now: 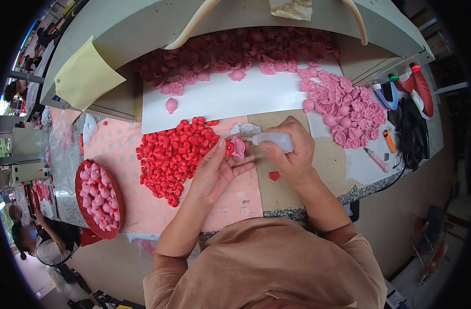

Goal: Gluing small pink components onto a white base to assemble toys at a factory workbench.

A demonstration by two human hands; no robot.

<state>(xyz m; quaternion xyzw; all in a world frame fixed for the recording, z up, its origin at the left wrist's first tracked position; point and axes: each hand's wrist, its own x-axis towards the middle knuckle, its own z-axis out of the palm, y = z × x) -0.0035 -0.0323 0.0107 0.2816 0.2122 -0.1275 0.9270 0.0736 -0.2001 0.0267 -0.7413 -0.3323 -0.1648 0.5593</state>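
Note:
Between the thumb and fingers of my left hand (pixel 215 172) is a small pink cup-shaped part (pixel 238 147) with a wavy rim. A red piece (pixel 229 148) shows beside it at the same fingertips. My right hand (pixel 297 152) is wrapped round a translucent white squeeze bottle (pixel 274 140), its thin nozzle pointing left at the pink part. Whether the tip touches the part I cannot tell. A heap of glossy red rounded pieces (pixel 168 157) lies just left of my left hand.
Left stands a red tray (pixel 119 219) of pink-and-red assembled pieces. Pink parts are piled at the right (pixel 349 110) and under the grey cabinet (pixel 204 56). Beyond them lie bottles (pixel 389 95), an orange cutter (pixel 389 140) and a tube (pixel 375 159). Another person (pixel 50 244) sits far left.

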